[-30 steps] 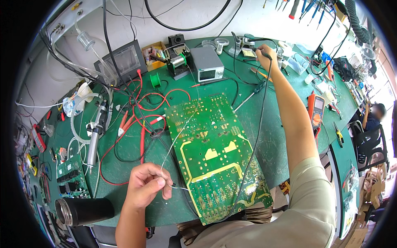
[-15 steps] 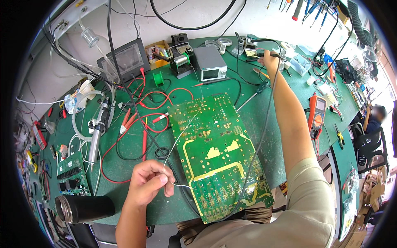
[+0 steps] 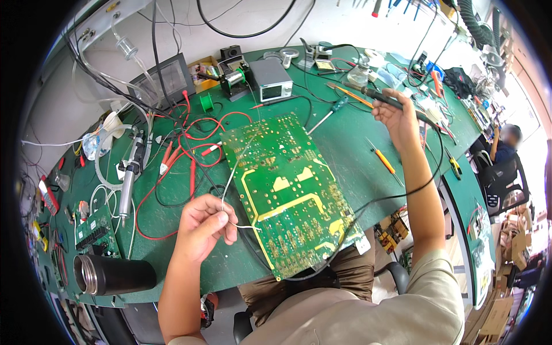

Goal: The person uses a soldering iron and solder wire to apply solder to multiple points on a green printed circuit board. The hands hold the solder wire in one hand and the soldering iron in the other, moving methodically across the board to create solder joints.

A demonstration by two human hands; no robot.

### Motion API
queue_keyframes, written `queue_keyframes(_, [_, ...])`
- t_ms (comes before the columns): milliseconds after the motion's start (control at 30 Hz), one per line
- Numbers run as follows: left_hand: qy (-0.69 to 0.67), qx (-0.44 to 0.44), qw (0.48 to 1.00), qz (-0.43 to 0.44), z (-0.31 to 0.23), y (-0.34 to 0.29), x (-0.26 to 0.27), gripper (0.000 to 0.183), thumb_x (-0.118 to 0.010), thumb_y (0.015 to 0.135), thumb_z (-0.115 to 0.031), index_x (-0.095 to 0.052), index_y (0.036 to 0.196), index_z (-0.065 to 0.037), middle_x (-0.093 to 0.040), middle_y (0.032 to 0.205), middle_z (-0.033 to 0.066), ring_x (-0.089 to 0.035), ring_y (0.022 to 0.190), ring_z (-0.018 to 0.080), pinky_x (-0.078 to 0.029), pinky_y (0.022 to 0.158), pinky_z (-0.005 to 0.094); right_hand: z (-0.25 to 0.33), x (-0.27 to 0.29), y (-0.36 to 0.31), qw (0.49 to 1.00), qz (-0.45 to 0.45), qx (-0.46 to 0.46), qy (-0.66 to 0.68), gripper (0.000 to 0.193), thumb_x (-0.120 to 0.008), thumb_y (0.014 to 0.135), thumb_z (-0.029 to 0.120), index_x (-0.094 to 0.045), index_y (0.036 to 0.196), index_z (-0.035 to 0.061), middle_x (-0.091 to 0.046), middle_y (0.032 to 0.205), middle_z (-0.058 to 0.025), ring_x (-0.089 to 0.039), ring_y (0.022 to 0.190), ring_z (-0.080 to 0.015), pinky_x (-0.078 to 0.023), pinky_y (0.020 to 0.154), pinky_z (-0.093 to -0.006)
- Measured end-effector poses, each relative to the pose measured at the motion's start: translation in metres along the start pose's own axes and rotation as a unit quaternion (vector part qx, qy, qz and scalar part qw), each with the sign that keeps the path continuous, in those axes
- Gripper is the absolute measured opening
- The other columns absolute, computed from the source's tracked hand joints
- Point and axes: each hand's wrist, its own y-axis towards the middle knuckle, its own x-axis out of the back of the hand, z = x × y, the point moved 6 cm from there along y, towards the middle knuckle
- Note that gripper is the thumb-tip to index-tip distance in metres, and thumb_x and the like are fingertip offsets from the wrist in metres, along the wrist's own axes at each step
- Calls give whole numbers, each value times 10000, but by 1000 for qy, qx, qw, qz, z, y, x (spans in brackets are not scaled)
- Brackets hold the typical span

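Observation:
A large green circuit board point(image 3: 276, 192) with bare yellowish traces lies on the green bench in front of me, its near end reaching past the bench edge. My left hand point(image 3: 204, 227) is beside its left edge, thumb and fingers pinching thin silvery solder wire point(image 3: 232, 175). One end of the wire sticks out toward the board's left edge; the rest runs up over the board toward a spool point(image 3: 234, 78) on a black stand. My right hand point(image 3: 401, 115) holds a soldering iron point(image 3: 382, 98) right of the board, tip pointing left and away. Its black cable point(image 3: 397, 196) loops below the arm.
A grey soldering station point(image 3: 272, 80) and an iron stand point(image 3: 318, 57) are at the back. Screwdrivers point(image 3: 384, 161) lie right of the board. Red leads point(image 3: 192, 175), a silver desoldering gun point(image 3: 131, 181), a smaller board point(image 3: 98, 233) and a black flask point(image 3: 118, 273) occupy the left.
My right hand has come back from the iron stand toward me with the soldering iron. The left hand keeps its pinch on the solder wire. The view has shifted slightly.

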Motion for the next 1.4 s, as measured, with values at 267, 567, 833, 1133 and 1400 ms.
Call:
queue_keyframes(267, [35,-16,999,8,3,-1,-1,81,-585,936,-77,-574,988,-16,-646,870,112,-639,685,166,-525,580,282,26,-16,-118,989,14,2,144,523,-336,1008,410,-531,1205,-33,-657,956,-211,-624,807,-298,-500,774,-385])
queue_keyframes(567, [57,-37,997,22,1,-4,-3,78,-578,950,-84,-570,1003,-27,-635,897,88,-622,729,159,-508,595,269,59,-20,-204,987,-75,76,117,423,-407,1013,350,-527,1195,-13,-634,872,-179,-591,750,-258,-477,722,-362])
queue_keyframes(833, [59,-24,995,72,10,-2,-4,118,-618,946,-97,-616,1035,-21,-672,943,93,-664,824,162,-549,708,285,20,-65,-228,975,-57,76,-202,261,-722,845,146,-601,991,-34,-642,748,-125,-596,606,-139,-469,562,-255])
queue_keyframes(1133, [89,-22,993,71,14,-2,-7,124,-644,921,-85,-631,1028,-23,-678,933,94,-656,819,154,-536,711,280,-26,-113,-214,960,2,-9,-280,195,-712,839,97,-620,933,-48,-628,685,-26,-514,575,-33,-378,520,-189])
queue_keyframes(1400, [117,-18,989,90,17,-5,-12,138,-608,945,-101,-605,1056,-19,-667,955,97,-653,838,154,-531,720,283,-34,-133,-195,935,21,4,-355,155,-713,833,110,-641,854,-27,-551,582,2,-429,503,-21,-292,463,-208])
